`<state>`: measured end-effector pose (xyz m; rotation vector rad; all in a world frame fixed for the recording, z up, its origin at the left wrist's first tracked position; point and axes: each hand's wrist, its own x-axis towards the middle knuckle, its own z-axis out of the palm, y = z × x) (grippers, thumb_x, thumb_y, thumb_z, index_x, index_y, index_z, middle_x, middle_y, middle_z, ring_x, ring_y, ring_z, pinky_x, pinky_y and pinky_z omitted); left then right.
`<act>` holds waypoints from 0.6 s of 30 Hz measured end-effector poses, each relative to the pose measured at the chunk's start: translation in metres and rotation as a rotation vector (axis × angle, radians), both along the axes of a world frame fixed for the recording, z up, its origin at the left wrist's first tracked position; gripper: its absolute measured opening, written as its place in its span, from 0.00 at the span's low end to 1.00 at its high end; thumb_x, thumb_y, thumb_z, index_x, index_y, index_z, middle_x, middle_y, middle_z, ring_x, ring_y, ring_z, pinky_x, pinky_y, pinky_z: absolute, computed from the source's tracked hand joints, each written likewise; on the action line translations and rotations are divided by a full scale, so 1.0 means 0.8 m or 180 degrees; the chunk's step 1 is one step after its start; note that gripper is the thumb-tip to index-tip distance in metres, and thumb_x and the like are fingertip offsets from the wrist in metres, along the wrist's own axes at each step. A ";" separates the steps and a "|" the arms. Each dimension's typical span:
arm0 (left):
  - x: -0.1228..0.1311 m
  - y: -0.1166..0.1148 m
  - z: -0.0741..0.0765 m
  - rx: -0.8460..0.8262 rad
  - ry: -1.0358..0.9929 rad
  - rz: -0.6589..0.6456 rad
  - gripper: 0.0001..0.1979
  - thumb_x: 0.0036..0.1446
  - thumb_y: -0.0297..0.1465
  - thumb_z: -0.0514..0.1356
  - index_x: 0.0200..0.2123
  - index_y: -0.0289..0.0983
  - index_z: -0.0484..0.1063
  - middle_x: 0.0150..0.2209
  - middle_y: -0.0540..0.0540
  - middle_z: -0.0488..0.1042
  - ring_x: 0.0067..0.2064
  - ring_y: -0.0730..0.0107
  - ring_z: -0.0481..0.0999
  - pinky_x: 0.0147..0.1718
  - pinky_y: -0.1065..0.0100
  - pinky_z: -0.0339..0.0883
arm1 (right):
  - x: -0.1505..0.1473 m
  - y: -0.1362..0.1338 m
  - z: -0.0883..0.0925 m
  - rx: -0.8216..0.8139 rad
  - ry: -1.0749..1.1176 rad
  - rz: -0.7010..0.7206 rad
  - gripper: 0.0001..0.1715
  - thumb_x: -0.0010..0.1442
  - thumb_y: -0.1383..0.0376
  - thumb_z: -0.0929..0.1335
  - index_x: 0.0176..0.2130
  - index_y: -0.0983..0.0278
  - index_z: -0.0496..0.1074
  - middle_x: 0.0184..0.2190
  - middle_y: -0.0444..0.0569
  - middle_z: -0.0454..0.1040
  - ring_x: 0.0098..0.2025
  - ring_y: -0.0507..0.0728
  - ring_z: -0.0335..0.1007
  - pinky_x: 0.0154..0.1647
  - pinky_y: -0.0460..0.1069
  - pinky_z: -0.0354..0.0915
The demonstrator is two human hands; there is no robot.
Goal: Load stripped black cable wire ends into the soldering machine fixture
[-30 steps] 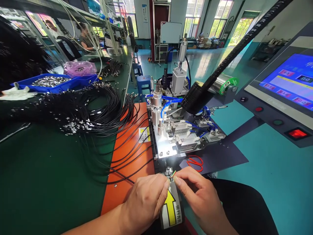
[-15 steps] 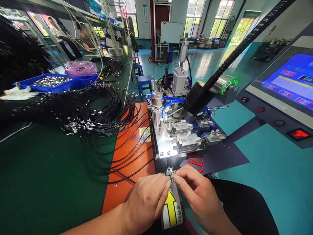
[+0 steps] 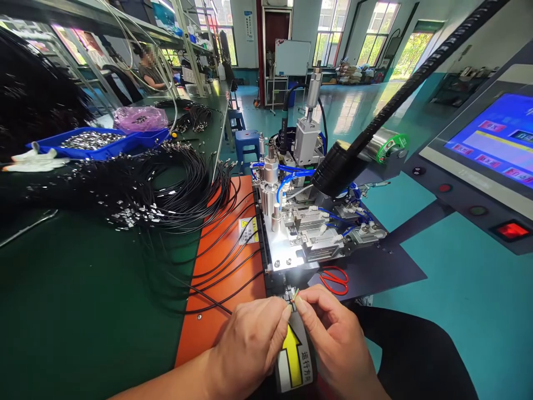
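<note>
My left hand [image 3: 256, 336] is closed, thumb against bent fingers, around a black cable [image 3: 210, 300] that comes in from the left. Most of the cable's end is hidden under the fingers. Thin coloured wires [image 3: 296, 295], one of them greenish, show between the two sets of fingertips. My right hand [image 3: 333, 330] pinches these wires between thumb and forefinger. Both hands meet just above a small metal fixture [image 3: 288, 291] at the front of the machine [image 3: 287, 244]. Below them lies a track with a yellow arrow label [image 3: 293, 355].
Red-handled scissors [image 3: 335, 280] lie right of the fixture. Several black cables cross the orange plate [image 3: 204, 328] from a large bundle [image 3: 179, 205]. A blue tray [image 3: 104, 149] of metal parts stands behind it. A lamp [image 3: 339, 169] and control screen [image 3: 495, 139] overhang the right side.
The view has shifted very slightly. Both hands keep their place and grip, with a small movement of the right fingertips at the wires.
</note>
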<state>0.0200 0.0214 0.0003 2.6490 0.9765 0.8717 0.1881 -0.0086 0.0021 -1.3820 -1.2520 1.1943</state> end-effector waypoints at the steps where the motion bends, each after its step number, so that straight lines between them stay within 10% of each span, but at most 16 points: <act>1: -0.001 0.000 -0.001 -0.0055 -0.0012 -0.0002 0.17 0.71 0.28 0.43 0.32 0.36 0.66 0.24 0.49 0.66 0.24 0.70 0.65 0.23 0.67 0.54 | 0.000 0.000 0.000 -0.0048 0.0049 0.0003 0.14 0.67 0.55 0.66 0.36 0.61 0.73 0.32 0.45 0.74 0.34 0.54 0.70 0.35 0.46 0.66; 18: -0.005 0.000 0.006 -0.0897 -0.0616 -0.0125 0.09 0.68 0.26 0.52 0.39 0.37 0.73 0.30 0.46 0.69 0.33 0.67 0.65 0.31 0.68 0.60 | 0.045 0.010 0.023 -0.0379 -0.0081 0.0451 0.15 0.68 0.54 0.65 0.35 0.60 0.73 0.31 0.43 0.72 0.34 0.52 0.67 0.34 0.44 0.64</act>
